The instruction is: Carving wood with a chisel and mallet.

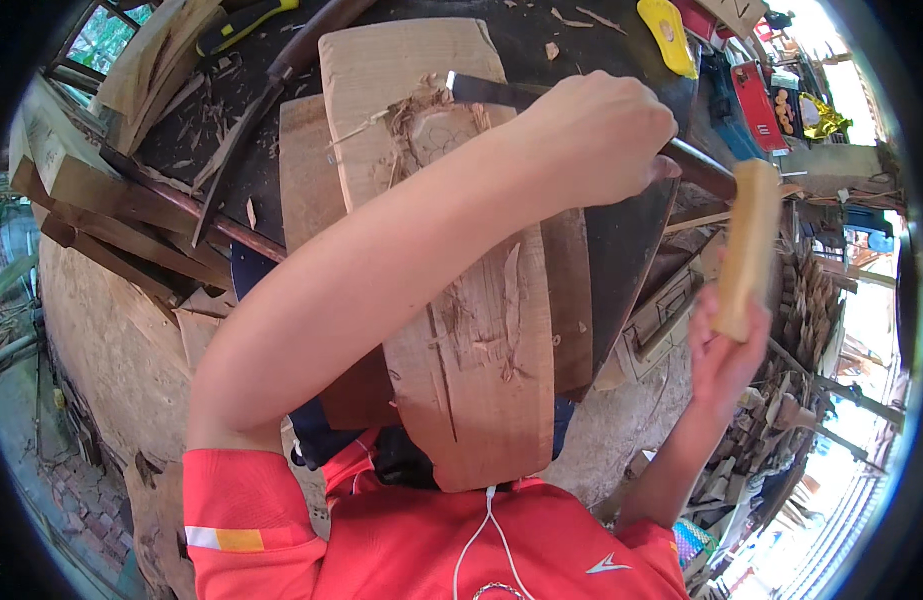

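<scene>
Under my left arm lies a long pale wooden board [482,400], its near end against my red shirt. Cut marks, shavings and a rough carved hollow [412,125] show on its far half, and a dark crack runs along its near half. My left hand [602,140] is wrapped round a chisel [482,90], whose blade tip points left over the board by the hollow. To the right, my right hand [727,345] grips a pale wooden mallet [752,225] at its lower end. The mallet's upper part is at the butt of the chisel handle; whether they touch I cannot tell.
A dark round table [622,260] carries the boards and scattered wood chips. At left lie a curved dark blade tool [232,160], a yellow-black handled tool [247,25] and stacked planks [132,210]. A yellow object [667,35] and a red phone-like item [760,105] are at far right.
</scene>
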